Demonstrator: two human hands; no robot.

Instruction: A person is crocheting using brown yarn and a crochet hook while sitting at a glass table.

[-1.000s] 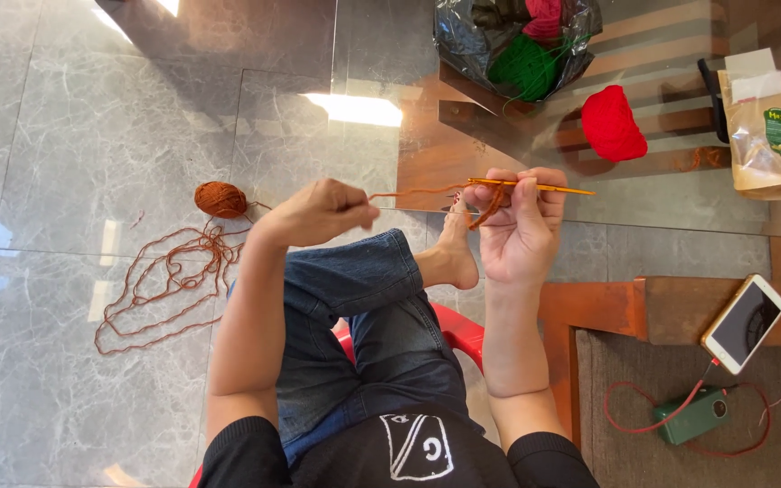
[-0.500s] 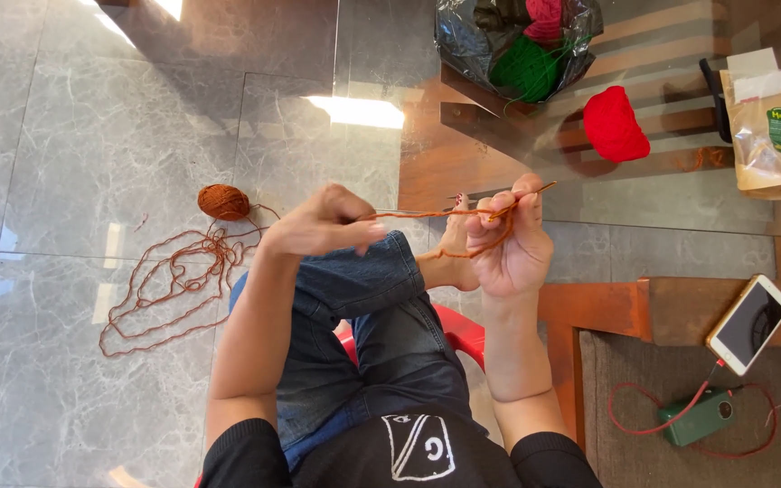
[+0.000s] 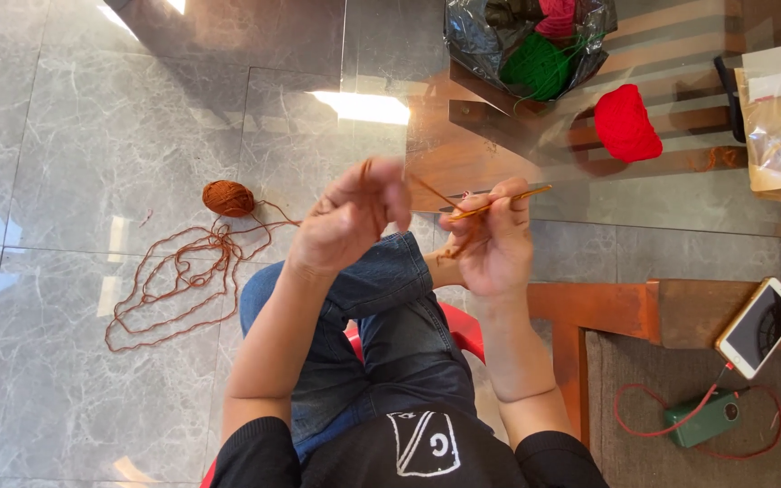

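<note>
Trailing from the yarn ball [image 3: 228, 198] and loose tangle on the floor at left, the brown strand [image 3: 428, 191] rises to the left hand [image 3: 352, 217], whose fingers are pinched closed on it. It stretches rightward, taut, to the right hand [image 3: 492, 242], closed around the crochet hook [image 3: 499, 201]; the hook's long axis runs left-right, tilted up at right.

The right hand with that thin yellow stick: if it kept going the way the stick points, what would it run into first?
The right hand holds a crochet hook pointing up-right. That line probably crosses the glass tabletop toward the red yarn ball, though depth is unclear from overhead.
</note>
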